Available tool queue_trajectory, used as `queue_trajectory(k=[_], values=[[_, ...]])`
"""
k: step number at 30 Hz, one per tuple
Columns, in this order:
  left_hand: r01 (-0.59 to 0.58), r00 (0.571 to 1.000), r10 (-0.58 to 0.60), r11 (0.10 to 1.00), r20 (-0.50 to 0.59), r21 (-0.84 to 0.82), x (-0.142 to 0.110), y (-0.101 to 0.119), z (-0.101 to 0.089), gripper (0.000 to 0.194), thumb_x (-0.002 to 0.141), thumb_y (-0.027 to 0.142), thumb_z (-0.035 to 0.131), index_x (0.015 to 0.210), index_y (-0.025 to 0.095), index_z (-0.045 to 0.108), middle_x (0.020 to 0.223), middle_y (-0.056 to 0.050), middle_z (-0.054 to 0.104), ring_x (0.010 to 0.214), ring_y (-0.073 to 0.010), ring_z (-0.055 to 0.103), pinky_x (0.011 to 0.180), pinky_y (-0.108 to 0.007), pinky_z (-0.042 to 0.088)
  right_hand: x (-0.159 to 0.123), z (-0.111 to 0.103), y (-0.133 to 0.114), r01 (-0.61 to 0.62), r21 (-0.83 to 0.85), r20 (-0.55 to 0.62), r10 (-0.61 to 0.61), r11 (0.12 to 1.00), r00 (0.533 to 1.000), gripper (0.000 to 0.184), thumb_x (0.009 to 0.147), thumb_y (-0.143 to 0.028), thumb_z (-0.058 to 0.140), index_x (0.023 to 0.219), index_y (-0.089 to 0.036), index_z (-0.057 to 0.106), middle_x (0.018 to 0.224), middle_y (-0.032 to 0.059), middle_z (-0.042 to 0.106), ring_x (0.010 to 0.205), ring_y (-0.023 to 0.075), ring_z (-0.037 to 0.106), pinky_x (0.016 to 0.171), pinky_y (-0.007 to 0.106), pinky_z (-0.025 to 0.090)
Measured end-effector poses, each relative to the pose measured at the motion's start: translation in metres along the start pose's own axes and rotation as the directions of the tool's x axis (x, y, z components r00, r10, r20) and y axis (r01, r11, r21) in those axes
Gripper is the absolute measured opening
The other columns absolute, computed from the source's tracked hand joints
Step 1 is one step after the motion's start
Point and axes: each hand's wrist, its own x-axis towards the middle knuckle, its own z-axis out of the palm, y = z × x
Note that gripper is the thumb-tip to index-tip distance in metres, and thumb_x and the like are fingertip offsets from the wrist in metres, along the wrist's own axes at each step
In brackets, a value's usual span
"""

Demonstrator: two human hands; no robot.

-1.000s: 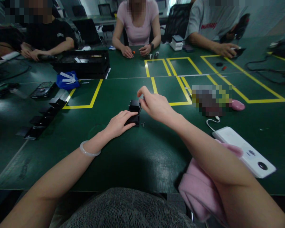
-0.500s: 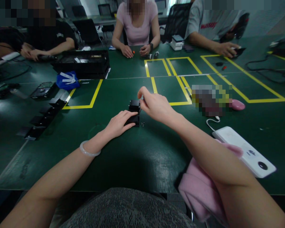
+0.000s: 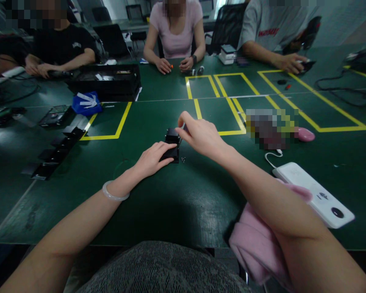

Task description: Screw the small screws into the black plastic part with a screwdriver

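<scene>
In front of me a small black part (image 3: 172, 135) with a raised block at its far end lies on the green table. My left hand (image 3: 151, 160) grips its near end, fingers over the top and thumb along the near edge. My right hand (image 3: 201, 136) is closed in a pinch above the part's right side, with the wrist bent. A thin dark shape shows below its fingertips, mostly hidden, and I cannot tell what it is. A few tiny screws (image 3: 183, 159) lie just right of the part.
A row of similar black parts (image 3: 56, 150) lies left, near a blue bag (image 3: 87, 102) and a black bin (image 3: 106, 81). To the right are a white power bank (image 3: 314, 195) with a cable, a pink mouse-shaped object (image 3: 305, 134) and pink cloth (image 3: 256, 244). Several people sit opposite.
My right hand's fingers have shifted slightly, with the thumb tip now a little further left over the black part. My left hand and the part have stayed in place.
</scene>
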Motion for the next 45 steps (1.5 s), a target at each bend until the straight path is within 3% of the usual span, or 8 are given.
queue_trajectory(k=[31,37,45], values=[[0.002,1.0,-0.002,1.0,-0.001,0.001,0.0,-0.0003,0.0002,0.043,0.099,0.036,0.053,0.139,0.02,0.051,0.128,-0.011,0.061,0.115,-0.0279,0.058,0.095,-0.043,0.051,0.0,0.0011,0.0003,0.039,0.034,0.012,-0.039,0.999,0.999,0.033,0.101,-0.029,0.034,0.125,-0.016,0.053,0.094,0.0098,0.073,0.074,0.0173,0.06,0.063,0.027,0.032],[-0.003,1.0,0.003,1.0,-0.008,-0.011,0.0,-0.0008,0.0005,0.043,0.098,0.036,0.053,0.139,0.021,0.051,0.127,-0.011,0.061,0.114,-0.0279,0.058,0.095,-0.043,0.051,-0.0002,-0.0007,-0.0018,0.019,-0.015,0.011,-0.018,1.0,1.0,0.034,0.102,-0.035,0.034,0.119,-0.017,0.058,0.091,0.0088,0.073,0.075,0.0182,0.061,0.063,0.027,0.031],[0.002,1.0,-0.002,1.0,-0.001,-0.005,-0.0005,-0.0004,-0.0003,0.044,0.099,0.037,0.053,0.139,0.021,0.05,0.127,-0.012,0.06,0.115,-0.0282,0.057,0.094,-0.044,0.051,-0.001,-0.0022,-0.0037,0.014,0.005,0.015,-0.014,1.0,1.0,0.037,0.101,-0.03,0.032,0.127,-0.016,0.054,0.092,0.0088,0.073,0.074,0.0183,0.061,0.065,0.028,0.033]])
